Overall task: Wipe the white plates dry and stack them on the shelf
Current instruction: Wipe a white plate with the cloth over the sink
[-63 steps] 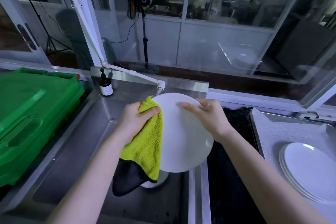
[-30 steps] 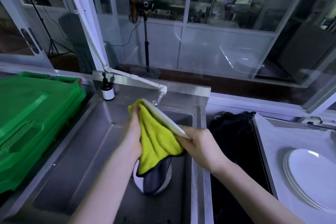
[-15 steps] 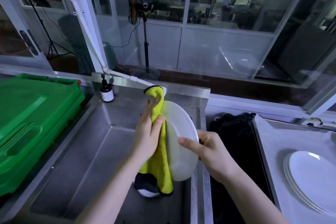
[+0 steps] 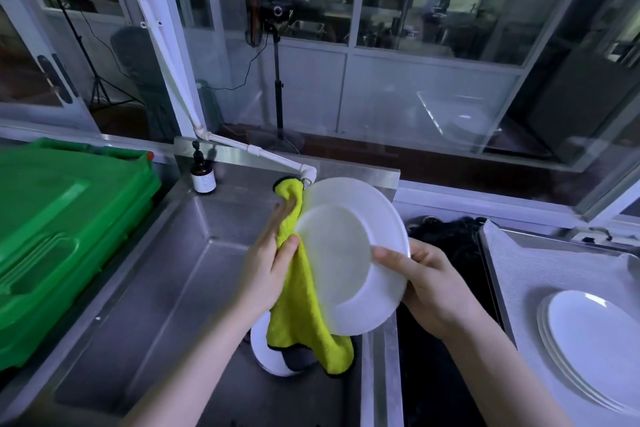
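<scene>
Left hand (image 4: 266, 267) pinches one yellow cloth (image 4: 301, 315) against one white plate (image 4: 349, 253) gripped by right hand (image 4: 433, 288); second plate (image 4: 270, 359) below.

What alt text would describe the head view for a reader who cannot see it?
The right hand grips a white plate by its rim over a steel sink while the left hand holds a yellow cloth against its far side. A stack of white plates lies on the right.

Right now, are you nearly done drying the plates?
Partly. A stack of round white plates already sits on the grey surface at right. The right hand holds one round white plate while the left hand presses a yellow fluffy cloth against it. At least one more white dish waits in the steel sink.
</scene>
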